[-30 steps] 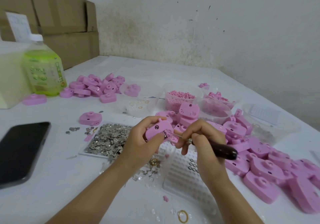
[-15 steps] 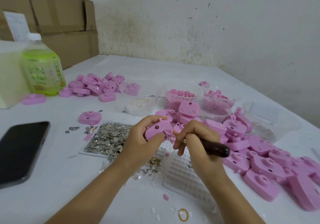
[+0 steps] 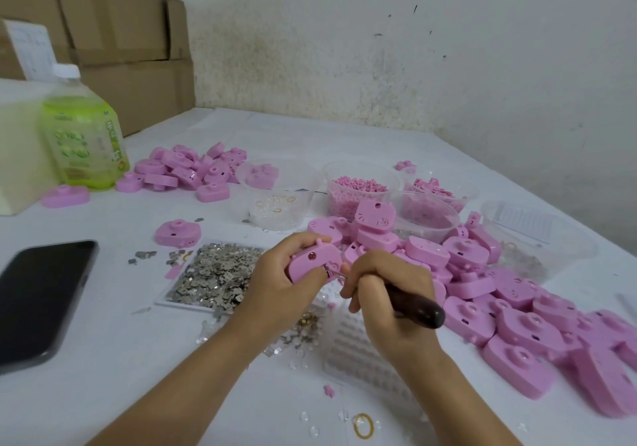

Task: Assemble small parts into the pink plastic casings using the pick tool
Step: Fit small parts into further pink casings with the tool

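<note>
- The white table (image 3: 103,376) carries the whole job, and most of it is stock.
- A big heap of pink casings (image 3: 517,325) sprawls along the right side, from behind the hands to the near edge.
- A smaller pile of casings (image 3: 193,170) lies far left, near a green bottle (image 3: 82,142). I cannot tell which of the two groups is finished.
- A flat tray of small metal parts (image 3: 213,273), just left of the hands, looks well filled, so plenty of fitting seems left.
- The left hand (image 3: 275,287) grips one pink casing (image 3: 312,263) above the table centre, fingers curled round it and the thumb on its near edge.
- The right hand (image 3: 382,294) is wrapped round the pick tool (image 3: 417,304), whose dark handle sticks out to the right.
- The tool's thin metal tip meets the casing's near right edge. By my reading a part is being seated there, though the part itself is too small to make out.
</note>
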